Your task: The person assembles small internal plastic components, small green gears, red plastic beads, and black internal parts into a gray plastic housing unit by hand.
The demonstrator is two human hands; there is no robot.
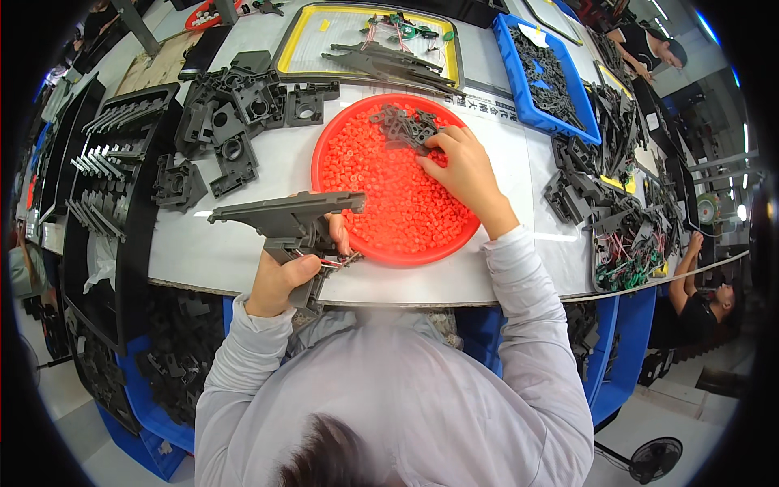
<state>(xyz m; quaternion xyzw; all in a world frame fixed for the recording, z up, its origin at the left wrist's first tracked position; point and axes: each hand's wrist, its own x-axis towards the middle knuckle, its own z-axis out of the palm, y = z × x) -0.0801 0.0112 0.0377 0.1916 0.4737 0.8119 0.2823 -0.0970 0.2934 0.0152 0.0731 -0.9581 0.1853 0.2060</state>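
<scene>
My left hand point(280, 280) grips a long grey plastic frame part point(284, 215) with red and white wires at its base, held just above the table's near edge. My right hand point(462, 170) reaches into a round red tray point(337, 146) full of small red plastic pieces. Its fingers close on small dark grey parts point(406, 126) heaped at the tray's far side; whether a piece is pinched I cannot tell.
Grey moulded housings point(235, 122) lie at the left. A yellow-rimmed tray point(296, 32) with wired parts sits behind, a blue bin point(507, 57) of dark parts at right. Black racks point(109, 170) line the left. More wired parts point(629, 252) pile at right. Another person point(698, 292) sits nearby.
</scene>
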